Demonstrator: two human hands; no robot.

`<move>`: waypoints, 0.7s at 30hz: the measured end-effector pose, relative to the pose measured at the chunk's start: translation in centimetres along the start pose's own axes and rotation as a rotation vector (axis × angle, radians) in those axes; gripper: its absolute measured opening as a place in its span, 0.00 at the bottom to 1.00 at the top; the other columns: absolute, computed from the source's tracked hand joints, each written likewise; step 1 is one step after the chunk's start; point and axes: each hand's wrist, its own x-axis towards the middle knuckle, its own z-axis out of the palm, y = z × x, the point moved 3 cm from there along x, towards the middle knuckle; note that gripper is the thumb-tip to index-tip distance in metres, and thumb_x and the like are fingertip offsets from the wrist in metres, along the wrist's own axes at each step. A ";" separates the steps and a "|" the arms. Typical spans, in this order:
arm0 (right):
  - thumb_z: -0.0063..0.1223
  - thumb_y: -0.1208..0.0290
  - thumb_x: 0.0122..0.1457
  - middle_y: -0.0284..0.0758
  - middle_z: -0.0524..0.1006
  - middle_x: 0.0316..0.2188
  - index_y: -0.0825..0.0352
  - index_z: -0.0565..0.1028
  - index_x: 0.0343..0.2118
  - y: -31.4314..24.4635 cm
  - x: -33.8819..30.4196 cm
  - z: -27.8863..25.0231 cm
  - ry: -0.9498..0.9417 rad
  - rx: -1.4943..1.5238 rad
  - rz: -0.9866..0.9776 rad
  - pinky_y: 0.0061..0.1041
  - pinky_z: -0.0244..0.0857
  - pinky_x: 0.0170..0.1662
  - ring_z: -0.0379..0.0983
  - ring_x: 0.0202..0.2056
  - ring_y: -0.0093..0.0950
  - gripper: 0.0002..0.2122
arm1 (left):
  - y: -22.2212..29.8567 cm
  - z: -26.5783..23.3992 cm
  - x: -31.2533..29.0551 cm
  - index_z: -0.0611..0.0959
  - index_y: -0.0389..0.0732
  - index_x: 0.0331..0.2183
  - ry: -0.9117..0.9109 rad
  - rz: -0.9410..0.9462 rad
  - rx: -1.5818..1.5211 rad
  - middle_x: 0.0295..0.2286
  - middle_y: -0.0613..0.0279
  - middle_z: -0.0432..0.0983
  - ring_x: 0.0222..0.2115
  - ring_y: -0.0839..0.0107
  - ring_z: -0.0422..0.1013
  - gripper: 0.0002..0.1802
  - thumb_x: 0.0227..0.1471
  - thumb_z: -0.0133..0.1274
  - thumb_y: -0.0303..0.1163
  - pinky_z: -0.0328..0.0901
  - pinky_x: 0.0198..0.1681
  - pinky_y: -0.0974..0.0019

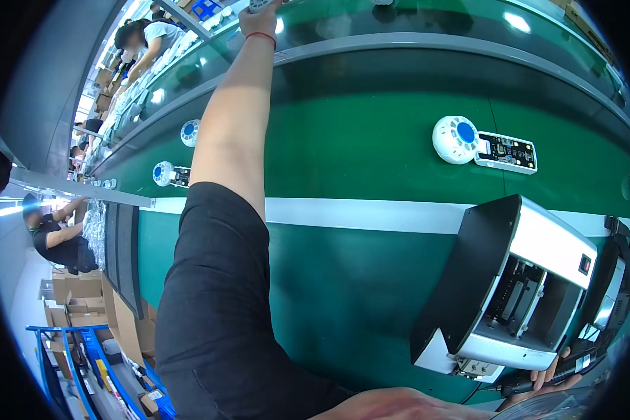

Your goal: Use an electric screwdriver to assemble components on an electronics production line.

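My left arm reaches far across the bench, and my left hand is closed round a white rounded part with small dark holes, partly cut off by the top edge. At the lower right my right hand wraps round a black electric screwdriver, its thin tip pointing left. Just beside that hand stands a black and white screw feeder with an open front. Beyond the feeder, on the green belt, lies a white round device with a blue centre, joined to a rectangular piece with an exposed circuit board.
Two similar white devices lie left of my arm. A metal rail runs along the belt's far side. Co-workers sit at the left. Cardboard boxes and a blue rack stand at the lower left.
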 end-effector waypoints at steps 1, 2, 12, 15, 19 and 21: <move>0.42 0.42 0.68 0.25 0.62 0.19 0.68 0.62 0.60 -0.1 -0.2 -0.2 0.002 -0.006 0.000 0.20 0.62 0.21 0.59 0.14 0.16 0.32 | 0.0 0.0 -0.5 0.77 0.28 0.48 -0.002 -0.006 -0.001 0.35 0.51 0.79 0.35 0.57 0.76 0.44 0.39 0.73 0.52 0.70 0.41 0.63; 0.42 0.42 0.68 0.25 0.62 0.19 0.68 0.63 0.60 -0.2 -0.3 -0.5 -0.001 -0.001 0.006 0.19 0.62 0.22 0.59 0.14 0.15 0.32 | 0.0 -0.1 -1.0 0.78 0.28 0.48 -0.050 -0.011 0.002 0.35 0.52 0.79 0.35 0.58 0.76 0.42 0.41 0.72 0.52 0.70 0.41 0.63; 0.41 0.43 0.69 0.27 0.63 0.20 0.69 0.66 0.57 -1.0 1.2 2.1 -0.186 0.178 0.138 0.16 0.60 0.23 0.61 0.16 0.15 0.29 | 4.4 1.1 -9.3 0.80 0.32 0.47 -0.581 -0.062 -0.018 0.37 0.56 0.79 0.39 0.68 0.74 0.30 0.53 0.62 0.48 0.66 0.41 0.70; 0.37 0.42 0.70 0.28 0.64 0.17 0.67 0.66 0.52 -1.8 1.9 3.0 -0.050 0.125 0.053 0.18 0.57 0.18 0.60 0.12 0.16 0.28 | 11.3 -1.1 -18.6 0.80 0.33 0.47 -0.727 -0.038 -0.038 0.37 0.57 0.79 0.40 0.71 0.74 0.27 0.56 0.59 0.47 0.65 0.41 0.72; 0.38 0.42 0.70 0.28 0.64 0.17 0.68 0.67 0.52 0.1 -0.1 4.2 0.022 0.131 0.009 0.17 0.57 0.19 0.60 0.13 0.17 0.28 | 16.5 -5.2 -29.0 0.80 0.36 0.49 -1.029 0.028 0.050 0.41 0.60 0.79 0.42 0.75 0.71 0.21 0.62 0.54 0.41 0.67 0.45 0.70; 0.38 0.43 0.70 0.28 0.64 0.17 0.68 0.67 0.52 0.1 0.0 5.1 -0.002 0.143 0.014 0.17 0.56 0.19 0.60 0.13 0.17 0.28 | 17.0 -9.2 -32.2 0.75 0.33 0.53 -1.118 0.002 -0.021 0.47 0.53 0.75 0.45 0.70 0.72 0.25 0.62 0.54 0.41 0.66 0.50 0.67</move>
